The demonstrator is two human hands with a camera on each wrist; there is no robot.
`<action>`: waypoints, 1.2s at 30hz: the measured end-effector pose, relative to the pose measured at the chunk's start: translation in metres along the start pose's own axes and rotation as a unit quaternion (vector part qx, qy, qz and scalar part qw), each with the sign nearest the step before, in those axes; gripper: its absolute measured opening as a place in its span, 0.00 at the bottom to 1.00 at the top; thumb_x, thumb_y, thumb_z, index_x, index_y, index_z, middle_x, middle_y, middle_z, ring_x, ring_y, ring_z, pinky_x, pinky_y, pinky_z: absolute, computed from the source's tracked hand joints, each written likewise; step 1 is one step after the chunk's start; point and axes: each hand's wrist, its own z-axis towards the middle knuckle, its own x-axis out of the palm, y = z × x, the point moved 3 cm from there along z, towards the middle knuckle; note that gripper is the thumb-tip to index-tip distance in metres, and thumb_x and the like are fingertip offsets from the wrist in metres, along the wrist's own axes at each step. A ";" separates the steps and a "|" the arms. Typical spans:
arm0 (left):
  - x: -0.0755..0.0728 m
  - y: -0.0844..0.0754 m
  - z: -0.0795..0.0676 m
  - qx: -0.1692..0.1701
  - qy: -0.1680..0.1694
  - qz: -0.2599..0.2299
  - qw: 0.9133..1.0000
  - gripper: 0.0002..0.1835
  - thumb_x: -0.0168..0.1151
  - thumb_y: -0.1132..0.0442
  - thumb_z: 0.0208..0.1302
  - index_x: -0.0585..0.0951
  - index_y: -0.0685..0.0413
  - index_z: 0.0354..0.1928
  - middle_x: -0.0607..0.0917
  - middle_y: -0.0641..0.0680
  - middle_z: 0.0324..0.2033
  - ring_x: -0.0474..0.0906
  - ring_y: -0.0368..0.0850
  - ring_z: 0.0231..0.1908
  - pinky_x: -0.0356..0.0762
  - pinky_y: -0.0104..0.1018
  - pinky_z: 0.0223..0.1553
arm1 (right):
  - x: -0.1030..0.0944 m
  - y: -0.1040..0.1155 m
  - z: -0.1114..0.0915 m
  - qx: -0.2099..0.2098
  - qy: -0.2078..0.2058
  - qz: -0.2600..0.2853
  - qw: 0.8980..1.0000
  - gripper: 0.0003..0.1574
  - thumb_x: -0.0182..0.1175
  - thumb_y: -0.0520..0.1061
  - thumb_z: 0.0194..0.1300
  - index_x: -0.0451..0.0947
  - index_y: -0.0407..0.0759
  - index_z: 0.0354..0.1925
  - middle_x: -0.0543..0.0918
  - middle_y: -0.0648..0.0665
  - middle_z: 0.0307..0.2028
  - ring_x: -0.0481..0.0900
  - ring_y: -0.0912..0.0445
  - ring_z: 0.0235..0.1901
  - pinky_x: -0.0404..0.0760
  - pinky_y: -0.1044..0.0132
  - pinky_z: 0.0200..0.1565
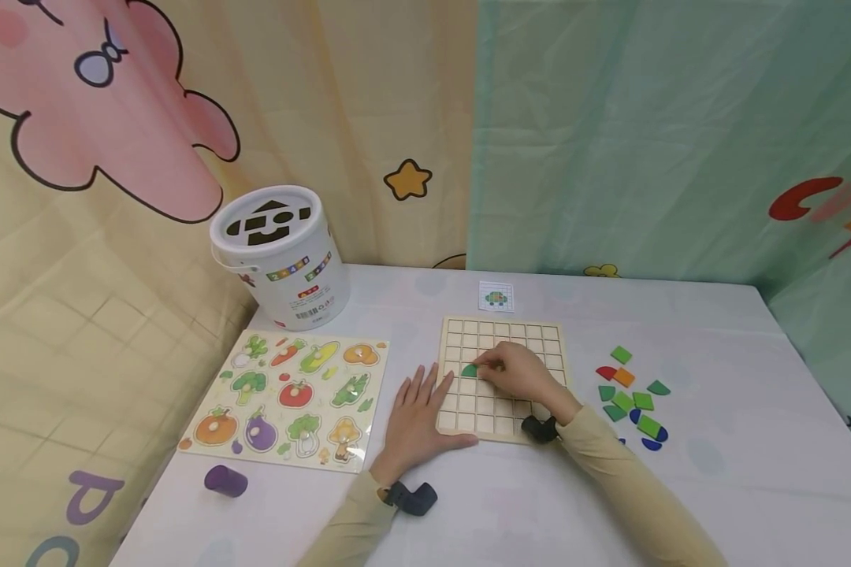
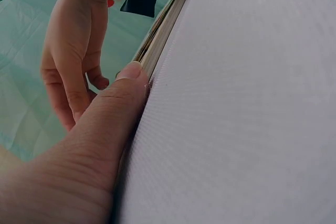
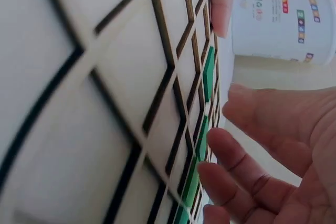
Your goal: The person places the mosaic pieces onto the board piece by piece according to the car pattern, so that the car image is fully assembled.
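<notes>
A wooden grid board (image 1: 457, 425) lies on the table. My left hand (image 1: 414, 425) rests with spread fingers at its left side; in the left wrist view the thumb (image 2: 118, 100) touches the board's edge (image 2: 168, 27). Over the board's middle, my right hand (image 1: 521, 370) has its fingertips beside a green quarter-round tile (image 1: 470, 370). The right wrist view shows green tiles (image 3: 209, 77) set in grid cells, with the right fingers (image 3: 231, 182) slightly bent against the board and a gap between thumb and index finger. Nothing shows between them.
Loose coloured tiles (image 1: 622, 402) lie right of the board. A small picture card (image 1: 496, 298) is behind it. Leftward are a vegetable puzzle board (image 1: 269, 398), a white bucket (image 1: 301, 283) with a shape-cut lid, and a purple cylinder (image 1: 225, 481).
</notes>
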 end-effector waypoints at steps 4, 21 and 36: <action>0.000 -0.001 0.000 -0.002 0.006 -0.004 1.000 0.59 0.49 0.18 0.45 0.53 0.45 0.74 0.48 0.54 0.73 0.37 0.53 0.72 0.37 0.48 0.69 | -0.013 -0.010 -0.012 -0.006 -0.032 0.006 0.999 0.10 0.65 0.43 0.61 0.85 0.41 0.41 0.79 0.53 0.29 0.69 0.59 0.25 0.71 0.64 0.28; 0.002 0.000 0.000 0.008 -0.018 -0.006 1.000 0.58 0.51 0.20 0.45 0.56 0.48 0.73 0.51 0.56 0.73 0.41 0.55 0.71 0.39 0.49 0.68 | -0.092 -0.099 -0.076 0.163 -0.135 -0.036 0.977 0.14 0.63 0.44 0.63 0.83 0.34 0.41 0.82 0.37 0.34 0.76 0.50 0.25 0.75 0.58 0.24; 0.005 0.003 0.000 0.003 -0.008 -0.003 1.000 0.59 0.47 0.17 0.45 0.53 0.45 0.74 0.48 0.54 0.73 0.38 0.53 0.72 0.37 0.48 0.69 | -0.103 -0.146 -0.092 0.258 -0.077 -0.033 0.962 0.26 0.61 0.47 0.63 0.74 0.26 0.48 0.76 0.28 0.41 0.72 0.40 0.36 0.74 0.57 0.31</action>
